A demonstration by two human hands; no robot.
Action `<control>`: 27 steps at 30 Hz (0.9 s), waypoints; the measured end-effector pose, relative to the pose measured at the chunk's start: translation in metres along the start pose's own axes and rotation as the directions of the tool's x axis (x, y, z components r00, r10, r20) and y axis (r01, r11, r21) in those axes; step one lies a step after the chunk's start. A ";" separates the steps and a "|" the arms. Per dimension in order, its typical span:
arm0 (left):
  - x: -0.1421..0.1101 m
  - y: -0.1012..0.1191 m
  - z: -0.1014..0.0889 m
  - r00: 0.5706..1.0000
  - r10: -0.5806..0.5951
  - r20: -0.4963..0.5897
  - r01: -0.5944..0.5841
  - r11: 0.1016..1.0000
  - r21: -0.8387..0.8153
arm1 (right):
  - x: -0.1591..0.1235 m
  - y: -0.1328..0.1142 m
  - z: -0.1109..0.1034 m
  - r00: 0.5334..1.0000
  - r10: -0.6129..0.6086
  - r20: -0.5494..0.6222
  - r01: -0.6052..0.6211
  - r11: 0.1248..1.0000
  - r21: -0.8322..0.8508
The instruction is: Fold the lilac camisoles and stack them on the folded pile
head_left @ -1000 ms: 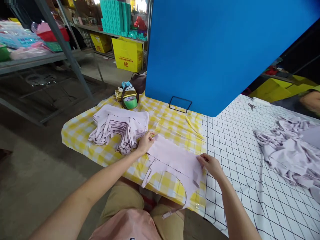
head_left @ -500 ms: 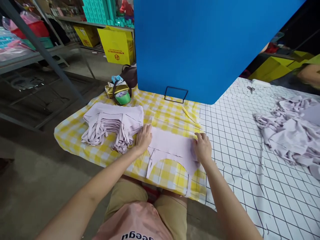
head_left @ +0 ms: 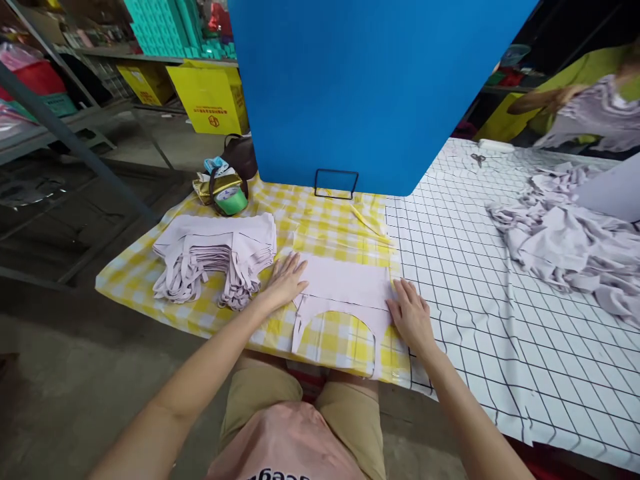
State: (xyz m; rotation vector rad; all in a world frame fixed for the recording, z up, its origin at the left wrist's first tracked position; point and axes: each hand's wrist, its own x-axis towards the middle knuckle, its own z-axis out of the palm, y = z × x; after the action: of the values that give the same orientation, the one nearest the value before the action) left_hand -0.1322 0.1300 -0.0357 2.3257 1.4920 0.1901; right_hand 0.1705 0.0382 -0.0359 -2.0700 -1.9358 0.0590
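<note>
Head view. Landmark: blue board (head_left: 370, 87), standing upright at the far side of the table on a black wire stand (head_left: 336, 183).

Folded pale-lilac garment (head_left: 345, 283) lies flat on the yellow checked cloth (head_left: 320, 230), directly in front of the blue board and nearer the person. Its straps trail toward the table's near edge, curved neckline cut facing the person.

Left hand (head_left: 285, 283): palm down, fingers spread and flat, released, pressing on the garment's left edge. Nothing is gripped.

Right hand (head_left: 411, 315): palm down, fingers extended and loose, resting on the garment's right edge, just where the yellow cloth meets the white grid-lined cloth (head_left: 500, 320). Nothing is gripped.

Stack of folded lilac garments (head_left: 220, 250): in front of the board and off to its left, just beside the left hand, straps hanging toward the near edge.

Green tape roll (head_left: 231, 199) with a gold-coloured packet (head_left: 210, 185) and a dark brown bag (head_left: 241, 153): at the board's lower left corner.

Yellow strip (head_left: 369, 223), item not identifiable: just in front of the board's stand, slightly right.

Loose heap of lilac garments (head_left: 565, 240): to the right of the board, on the grid cloth, well apart from both hands.

Another person in a yellow-green top (head_left: 595, 67) is behind the board's right edge, holding up lilac fabric. Small scissors (head_left: 479, 159) lie on the grid cloth near that person.

Yellow cartons (head_left: 207, 100) stand on the floor to the left behind the board.
</note>
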 end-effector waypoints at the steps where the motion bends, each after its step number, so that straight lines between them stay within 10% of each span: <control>1: 0.000 0.003 0.000 1.000 -0.007 0.000 0.007 1.000 0.000 | -0.012 -0.005 -0.007 0.997 0.051 -0.054 -0.047 0.997 0.065; 7: 0.008 0.045 0.005 0.988 0.134 0.072 -0.127 0.988 -0.086 | -0.114 -0.048 -0.029 0.899 0.425 0.102 -0.410 0.739 0.535; 13: 0.019 0.103 0.019 0.941 0.331 0.077 -0.313 0.932 -0.184 | -0.163 -0.074 -0.011 0.838 0.412 0.358 -0.546 0.609 0.576; 20: 0.016 0.066 0.012 0.945 0.043 -0.325 -0.103 0.980 -0.170 | -0.072 -0.048 -0.028 0.960 0.281 -0.016 -0.264 0.920 0.291; 27: -0.039 -0.004 0.005 0.905 -0.120 -0.409 0.099 0.992 -0.073 | 0.000 -0.026 -0.011 0.999 0.033 0.014 -0.033 0.999 0.012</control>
State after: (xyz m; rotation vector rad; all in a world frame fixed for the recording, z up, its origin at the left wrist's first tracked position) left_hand -0.1510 0.0951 -0.0381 2.2448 1.7814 0.7210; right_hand 0.1480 0.0370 -0.0188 -2.0998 -1.9044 0.0922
